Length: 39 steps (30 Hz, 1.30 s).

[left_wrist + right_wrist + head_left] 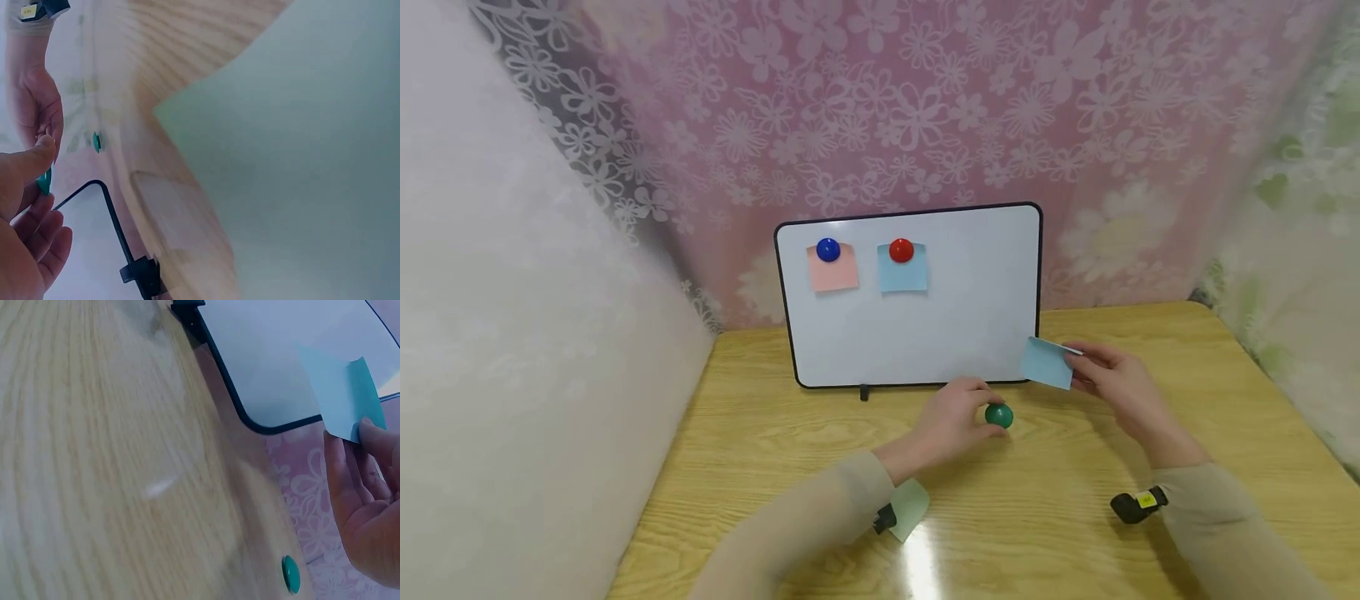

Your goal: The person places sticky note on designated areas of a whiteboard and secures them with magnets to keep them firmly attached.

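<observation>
A white magnetic board (pixel 925 333) stands upright at the back of the wooden table (pixel 775 450). On it a blue magnet (pixel 827 249) pins a pink note (pixel 833 272), and a red magnet (pixel 901 249) pins a blue note (pixel 902 275). My left hand (pixel 981 414) pinches a green magnet (pixel 998 416) just above the table in front of the board; the left wrist view shows the green magnet (pixel 44 182) between thumb and fingers. My right hand (pixel 1078 367) holds a loose blue note (pixel 1047 363) by its edge near the board's lower right corner. That note (pixel 337 394) overlaps the board (pixel 281 350) in the right wrist view.
A pale green note (pixel 910 508) lies on the table under my left wrist and fills much of the left wrist view (pixel 281 156). Flowered curtains (pixel 925 100) close the back and both sides. A small green spot (pixel 290 574) shows near the table's edge.
</observation>
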Tool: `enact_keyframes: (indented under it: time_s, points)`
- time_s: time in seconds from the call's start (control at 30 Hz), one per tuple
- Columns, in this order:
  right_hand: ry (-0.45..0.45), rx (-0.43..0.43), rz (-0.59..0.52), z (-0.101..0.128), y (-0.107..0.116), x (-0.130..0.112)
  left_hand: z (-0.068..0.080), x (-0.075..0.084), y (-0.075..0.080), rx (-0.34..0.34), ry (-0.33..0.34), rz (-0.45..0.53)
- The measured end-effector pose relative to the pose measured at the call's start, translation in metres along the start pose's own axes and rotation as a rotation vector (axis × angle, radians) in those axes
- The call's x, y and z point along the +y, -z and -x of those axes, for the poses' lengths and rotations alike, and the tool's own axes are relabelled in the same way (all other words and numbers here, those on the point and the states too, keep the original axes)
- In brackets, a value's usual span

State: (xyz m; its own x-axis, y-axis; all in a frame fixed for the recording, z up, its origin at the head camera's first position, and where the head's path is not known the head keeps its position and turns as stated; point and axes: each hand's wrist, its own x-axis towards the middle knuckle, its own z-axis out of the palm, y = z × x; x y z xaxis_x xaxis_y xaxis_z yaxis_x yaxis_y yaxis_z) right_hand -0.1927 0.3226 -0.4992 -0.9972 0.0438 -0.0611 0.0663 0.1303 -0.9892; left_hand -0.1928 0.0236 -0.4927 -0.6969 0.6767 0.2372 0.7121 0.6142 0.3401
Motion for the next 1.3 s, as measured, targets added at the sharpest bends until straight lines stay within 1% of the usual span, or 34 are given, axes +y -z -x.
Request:
enact_keyframes:
  time_s: [0.13,0.23,0.4,0.47,0.57,0.7,0.97,1.17,1.3]
  points:
    - [0.026,-0.008,-0.016,-0.005,-0.008,-0.006,-0.001,-0.005,0.007,0.001,0.013,0.000]
    - [0.021,-0.010,-0.035,-0.008,-0.013,-0.011,0.000,-0.008,0.011,0.010,0.027,0.013]
    - [0.000,-0.034,0.028,-0.013,-0.021,-0.024,-0.002,-0.011,0.021,0.044,0.037,0.032]
    - [-0.006,-0.045,0.049,-0.014,-0.024,-0.029,-0.003,-0.013,0.025,0.059,0.031,0.035]
    - [-0.005,-0.052,0.042,-0.017,-0.028,-0.036,-0.005,-0.015,0.029,0.074,0.017,0.033]
    - [0.009,-0.058,0.049,-0.021,-0.032,-0.041,-0.008,-0.019,0.031,0.076,0.003,0.028]
    - [0.021,-0.031,0.099,-0.031,-0.039,-0.051,-0.013,-0.024,0.041,0.119,-0.004,0.022]
    - [0.041,-0.003,0.094,-0.035,-0.046,-0.059,-0.018,-0.026,0.046,0.147,0.012,0.021]
    - [0.059,0.011,0.108,-0.038,-0.049,-0.062,-0.023,-0.029,0.047,0.182,0.014,0.028]
